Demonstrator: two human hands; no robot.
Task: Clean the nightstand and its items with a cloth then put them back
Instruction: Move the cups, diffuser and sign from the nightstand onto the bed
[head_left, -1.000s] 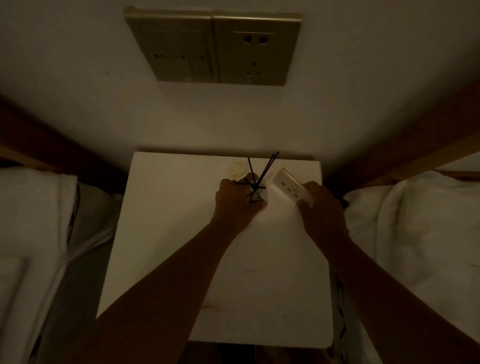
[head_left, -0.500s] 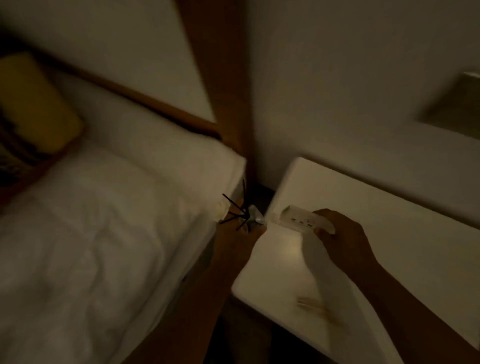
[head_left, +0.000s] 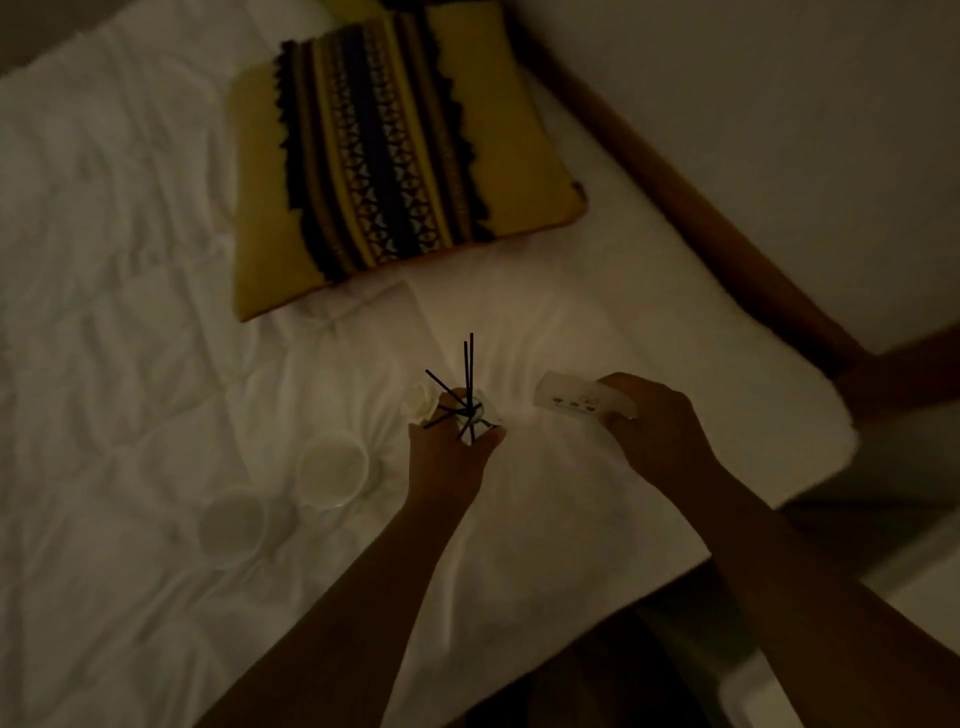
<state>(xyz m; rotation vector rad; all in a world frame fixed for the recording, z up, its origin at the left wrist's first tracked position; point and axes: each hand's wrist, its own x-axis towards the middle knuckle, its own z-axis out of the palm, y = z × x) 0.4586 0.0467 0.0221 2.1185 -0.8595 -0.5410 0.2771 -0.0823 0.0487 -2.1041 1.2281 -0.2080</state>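
two cups (head_left: 291, 493) left, perhaps open bedding (head_left: 545, 332) ahead

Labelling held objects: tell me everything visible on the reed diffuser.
The reed diffuser is a small pale bottle, mostly hidden by the left hand gripping it. Thin black sticks fan out of its neck, two standing tall, the others splayed low. It is held roughly upright above the white bedding, with a whitish flower-like piece beside it.

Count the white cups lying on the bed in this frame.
2. One cup sits just left of the left hand; the other cup lies further left and nearer the camera. Dim light could hide more.
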